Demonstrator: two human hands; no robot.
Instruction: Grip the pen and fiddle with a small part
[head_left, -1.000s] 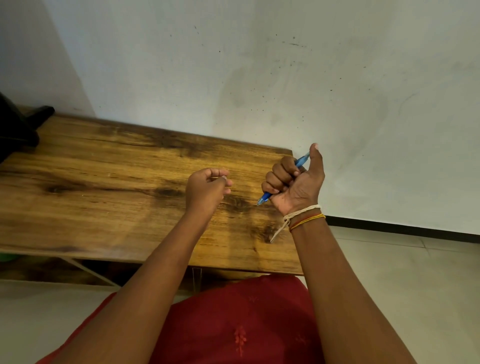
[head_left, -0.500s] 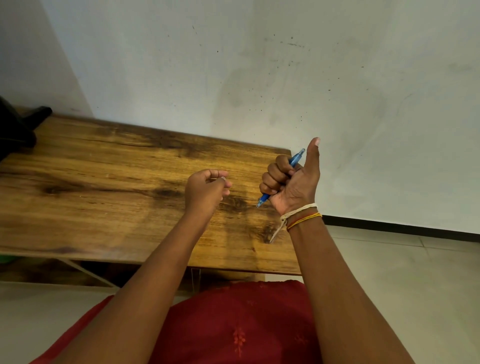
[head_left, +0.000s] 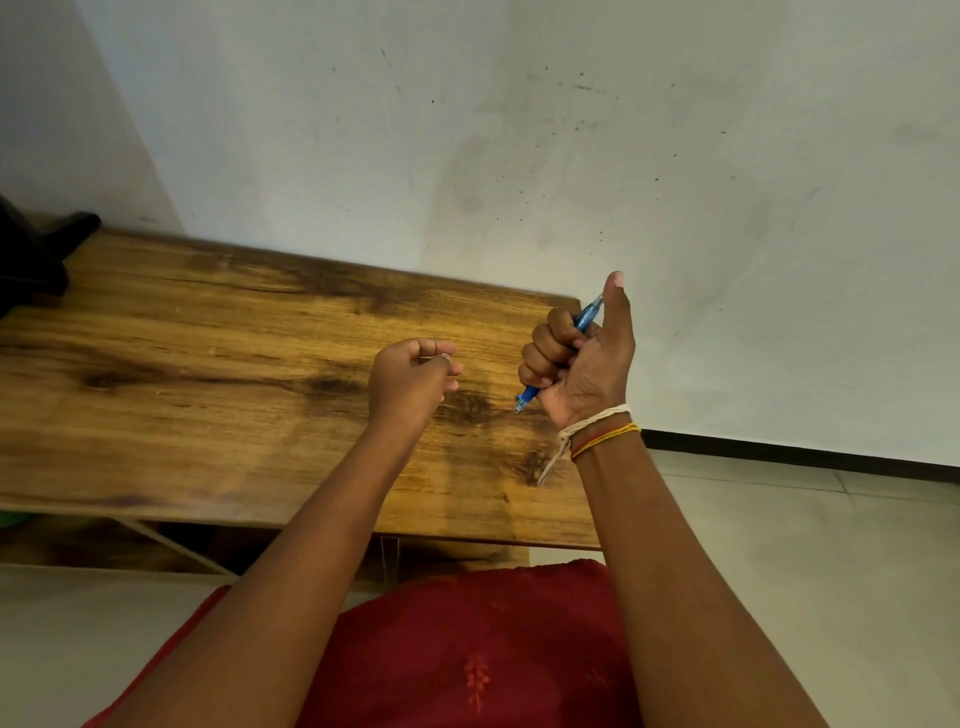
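Note:
My right hand (head_left: 582, 369) is held above the right end of the wooden table (head_left: 208, 364). Its fingers are wrapped round a blue pen (head_left: 586, 318) and the thumb sticks straight up beside the pen's upper end. The pen's tip (head_left: 522, 402) pokes out below the fist, pointing down and left. Thread bands (head_left: 597, 431) circle that wrist. My left hand (head_left: 410, 379) hovers a short way to the left, fingers curled, thumb and forefinger pinching a small pale piece (head_left: 444, 356) too small to identify. The hands are apart.
A dark object (head_left: 36, 254) sits at the table's far left end. A pale wall rises behind the table, with tiled floor (head_left: 805, 545) to the right. Red cloth (head_left: 467, 649) covers my lap at the bottom.
My right thumb has lifted off the pen's upper end and now points straight up. The left hand has stayed in place.

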